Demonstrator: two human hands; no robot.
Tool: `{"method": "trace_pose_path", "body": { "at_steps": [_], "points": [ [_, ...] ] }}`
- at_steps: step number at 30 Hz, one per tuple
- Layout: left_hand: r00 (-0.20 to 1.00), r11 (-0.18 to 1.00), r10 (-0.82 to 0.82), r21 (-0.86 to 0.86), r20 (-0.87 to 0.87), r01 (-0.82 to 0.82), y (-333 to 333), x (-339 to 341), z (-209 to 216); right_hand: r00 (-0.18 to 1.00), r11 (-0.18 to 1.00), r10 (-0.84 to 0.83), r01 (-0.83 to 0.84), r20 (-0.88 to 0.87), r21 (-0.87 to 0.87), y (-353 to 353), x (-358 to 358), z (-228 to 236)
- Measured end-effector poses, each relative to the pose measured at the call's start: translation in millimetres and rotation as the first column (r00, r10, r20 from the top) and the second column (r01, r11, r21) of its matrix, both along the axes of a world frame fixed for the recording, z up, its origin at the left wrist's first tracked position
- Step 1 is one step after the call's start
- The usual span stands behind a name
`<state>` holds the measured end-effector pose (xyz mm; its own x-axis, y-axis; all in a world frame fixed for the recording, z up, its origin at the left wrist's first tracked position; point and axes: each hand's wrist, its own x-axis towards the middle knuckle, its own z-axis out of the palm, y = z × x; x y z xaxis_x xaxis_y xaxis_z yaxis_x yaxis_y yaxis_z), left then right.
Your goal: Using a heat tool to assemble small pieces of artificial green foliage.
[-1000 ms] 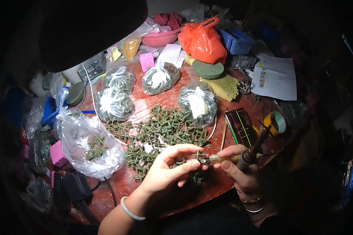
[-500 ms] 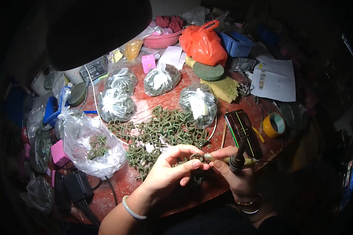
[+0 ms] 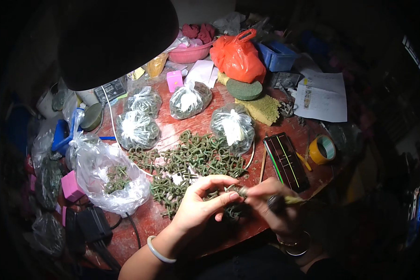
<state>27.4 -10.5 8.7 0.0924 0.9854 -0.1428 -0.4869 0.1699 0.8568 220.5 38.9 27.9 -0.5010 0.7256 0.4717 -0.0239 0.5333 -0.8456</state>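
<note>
Left hand (image 3: 203, 203): thumb and fingers pinched on a small greenish piece (image 3: 236, 189), held above the surface (image 3: 172, 133) by its near edge. Right hand (image 3: 277, 207): closed around a dark-handled tool (image 3: 276, 204) plus a yellowish stick (image 3: 293, 200), fingertips right at the piece. Right hand is blurred; can't tell whether the stick touches the piece. Loose pile of similar pieces (image 3: 196, 156) mid-surface, just beyond left hand. Open clear bag (image 3: 91, 163) with a few more inside, toward left edge. Tied clear bag (image 3: 233, 128) just past the pile. Phone-like device (image 3: 287, 161) toward right edge, yellow tape roll (image 3: 322, 149) beside it. Red bag (image 3: 238, 56), pink basin (image 3: 190, 55) along far edge.
</note>
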Motion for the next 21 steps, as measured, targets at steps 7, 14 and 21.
{"method": "trace_pose_path", "body": {
  "at_steps": [7, 14, 21],
  "points": [
    [1.0, 1.0, -0.009, -0.012, -0.002, 0.009, 1.0, -1.9, 6.0, 0.975, 0.958, -0.217, 0.203, -0.05, -0.203, -5.0, -12.9, -6.8],
    [1.0, 1.0, -0.001, 0.004, 0.008, 0.001, 2.9, -10.8, 3.7, 0.947, 0.91, -0.311, 0.272, -0.08, -0.314, -2.5, -12.1, 4.3],
    [0.999, 0.999, 0.049, 0.021, -0.003, -0.049, 3.7, -8.3, 6.0, 0.972, 0.895, -0.191, 0.115, -0.14, -0.43, -10.2, -6.5, 7.8]
  ]
}}
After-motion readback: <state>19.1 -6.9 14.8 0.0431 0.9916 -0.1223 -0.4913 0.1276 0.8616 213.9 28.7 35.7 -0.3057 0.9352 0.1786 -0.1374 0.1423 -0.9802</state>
